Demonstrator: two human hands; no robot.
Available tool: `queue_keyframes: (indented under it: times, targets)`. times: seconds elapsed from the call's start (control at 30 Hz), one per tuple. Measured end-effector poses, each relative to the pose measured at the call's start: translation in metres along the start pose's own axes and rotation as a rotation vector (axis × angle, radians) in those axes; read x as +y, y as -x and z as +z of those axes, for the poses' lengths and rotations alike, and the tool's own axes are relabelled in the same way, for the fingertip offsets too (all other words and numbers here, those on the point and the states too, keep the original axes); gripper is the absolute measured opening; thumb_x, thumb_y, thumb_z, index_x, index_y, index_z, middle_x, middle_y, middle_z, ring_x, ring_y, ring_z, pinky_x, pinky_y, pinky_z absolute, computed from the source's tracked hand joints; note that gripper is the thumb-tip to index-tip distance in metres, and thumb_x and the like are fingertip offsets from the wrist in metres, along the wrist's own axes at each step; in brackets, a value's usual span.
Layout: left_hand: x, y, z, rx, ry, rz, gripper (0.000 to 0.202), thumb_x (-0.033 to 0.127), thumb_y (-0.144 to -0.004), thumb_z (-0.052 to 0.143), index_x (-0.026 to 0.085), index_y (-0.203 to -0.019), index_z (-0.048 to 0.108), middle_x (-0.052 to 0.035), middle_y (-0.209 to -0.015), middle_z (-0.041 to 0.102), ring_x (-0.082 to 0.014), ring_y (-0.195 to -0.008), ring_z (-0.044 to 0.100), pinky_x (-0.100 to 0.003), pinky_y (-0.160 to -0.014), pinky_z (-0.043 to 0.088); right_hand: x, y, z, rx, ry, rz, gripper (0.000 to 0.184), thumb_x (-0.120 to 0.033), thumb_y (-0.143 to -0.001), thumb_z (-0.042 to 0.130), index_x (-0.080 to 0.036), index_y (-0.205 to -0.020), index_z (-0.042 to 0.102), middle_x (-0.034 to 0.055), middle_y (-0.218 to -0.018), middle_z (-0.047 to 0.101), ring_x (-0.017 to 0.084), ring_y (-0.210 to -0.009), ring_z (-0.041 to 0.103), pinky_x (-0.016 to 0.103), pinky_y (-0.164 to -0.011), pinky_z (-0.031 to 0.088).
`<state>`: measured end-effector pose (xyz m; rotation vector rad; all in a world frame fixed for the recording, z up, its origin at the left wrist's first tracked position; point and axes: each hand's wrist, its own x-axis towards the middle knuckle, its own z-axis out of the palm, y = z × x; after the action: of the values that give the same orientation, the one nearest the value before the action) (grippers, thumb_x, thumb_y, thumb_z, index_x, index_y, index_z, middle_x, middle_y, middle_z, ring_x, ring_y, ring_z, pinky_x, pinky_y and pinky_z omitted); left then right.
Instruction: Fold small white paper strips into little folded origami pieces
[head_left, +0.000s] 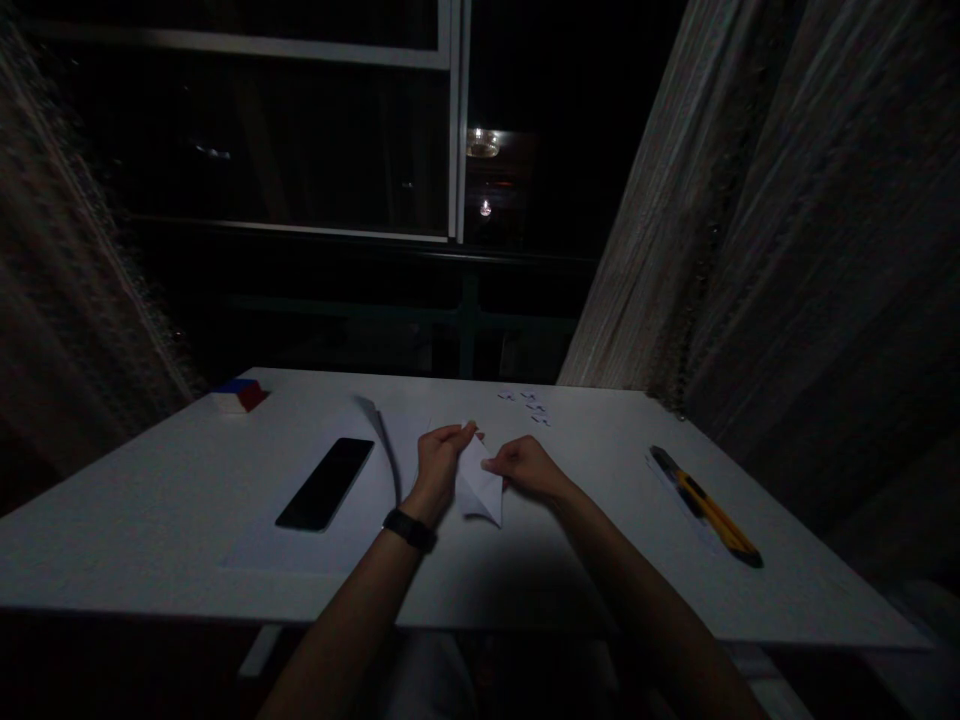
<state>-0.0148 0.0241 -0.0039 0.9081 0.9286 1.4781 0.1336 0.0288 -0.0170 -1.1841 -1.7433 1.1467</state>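
Both my hands hold a small folded piece of white paper (pixel 480 488) just above the white table (pixel 150 500). My left hand (pixel 439 462), with a dark watch on its wrist, pinches the paper's upper left edge. My right hand (pixel 526 467) pinches its right side with closed fingers. The paper comes to a point at its lower end.
A black phone (pixel 325 484) lies flat left of my hands, beside a curled white sheet (pixel 390 440). A red, white and blue block (pixel 237 395) sits at the far left corner. A yellow utility knife (pixel 706 506) lies at the right. Small paper scraps (pixel 531 404) are scattered further back. Curtains hang on both sides of a dark window.
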Motion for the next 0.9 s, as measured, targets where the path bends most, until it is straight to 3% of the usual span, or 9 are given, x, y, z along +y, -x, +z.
queue_keyframes:
  times: [0.47, 0.6, 0.77, 0.9]
  targets:
    - [-0.012, -0.011, -0.006, -0.021, 0.039, 0.089, 0.029, 0.035, -0.057, 0.073, 0.009, -0.067, 0.067, -0.0116, -0.072, 0.068, -0.0154, -0.06, 0.059, -0.026, -0.059, 0.045, -0.007, 0.002, -0.015, -0.094, -0.005, -0.059, 0.036, -0.045, -0.058, 0.069, -0.011, -0.049, 0.058, -0.0007, -0.045, 0.054, 0.009, -0.043, 0.046, 0.021, -0.045, 0.032]
    - [-0.013, -0.009, -0.004, -0.013, -0.014, 0.108, 0.031, 0.038, -0.056, 0.073, 0.009, -0.068, 0.067, -0.0122, -0.074, 0.068, -0.016, -0.062, 0.059, -0.026, -0.059, 0.045, -0.004, 0.0, -0.012, -0.028, -0.044, -0.106, 0.034, -0.044, -0.059, 0.068, -0.01, -0.061, 0.065, 0.0017, -0.055, 0.061, 0.011, -0.052, 0.051, 0.023, -0.052, 0.038]
    - [-0.013, -0.006, -0.001, -0.037, -0.029, 0.097, 0.035, 0.04, -0.057, 0.072, 0.008, -0.07, 0.067, -0.0124, -0.075, 0.068, -0.0162, -0.061, 0.059, -0.025, -0.056, 0.044, 0.0, -0.003, -0.006, 0.067, -0.007, -0.113, 0.032, -0.043, -0.061, 0.067, -0.011, -0.06, 0.066, 0.0032, -0.056, 0.063, 0.013, -0.053, 0.052, 0.024, -0.053, 0.038]
    - [-0.017, -0.006, -0.003, -0.099, -0.046, 0.023, 0.034, 0.04, -0.056, 0.073, 0.009, -0.066, 0.065, -0.0073, -0.06, 0.064, -0.0133, -0.05, 0.056, -0.023, -0.049, 0.041, 0.001, -0.004, -0.006, 0.117, -0.024, -0.11, 0.03, -0.041, -0.061, 0.067, -0.01, -0.06, 0.066, 0.0034, -0.056, 0.063, 0.012, -0.052, 0.052, 0.025, -0.054, 0.039]
